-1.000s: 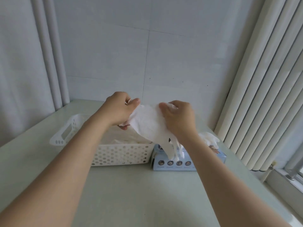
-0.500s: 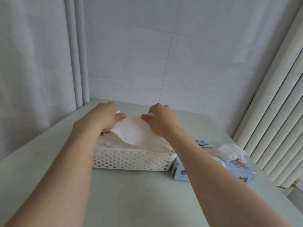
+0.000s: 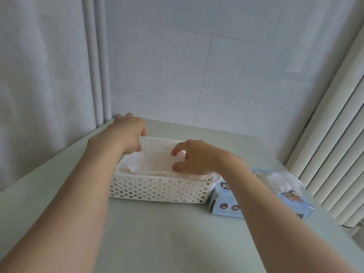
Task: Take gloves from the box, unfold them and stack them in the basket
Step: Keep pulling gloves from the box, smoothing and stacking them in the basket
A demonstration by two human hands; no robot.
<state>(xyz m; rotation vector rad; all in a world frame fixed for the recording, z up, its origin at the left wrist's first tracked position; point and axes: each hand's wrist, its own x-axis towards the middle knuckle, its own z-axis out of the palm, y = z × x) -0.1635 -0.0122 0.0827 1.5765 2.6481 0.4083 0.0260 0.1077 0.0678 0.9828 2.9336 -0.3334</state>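
White basket [image 3: 157, 191] holds a stack of gloves [image 3: 149, 164]; the blue box [image 3: 226, 203] just right of it has one glove [image 3: 281, 180] poking out. What both hands pinched a moment ago now lies on the stack. My right hand [image 3: 195, 158] is spread loose over it, gripping nothing; left hand [image 3: 130, 133] curls at the far-left end, can't tell if it's pinching.

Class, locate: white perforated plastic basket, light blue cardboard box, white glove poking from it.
white perforated plastic basket [image 3: 157, 191]: head view, front wall.
light blue cardboard box [image 3: 224, 200]: head view, front face.
white glove [image 3: 281, 180]: head view, crumpled middle.
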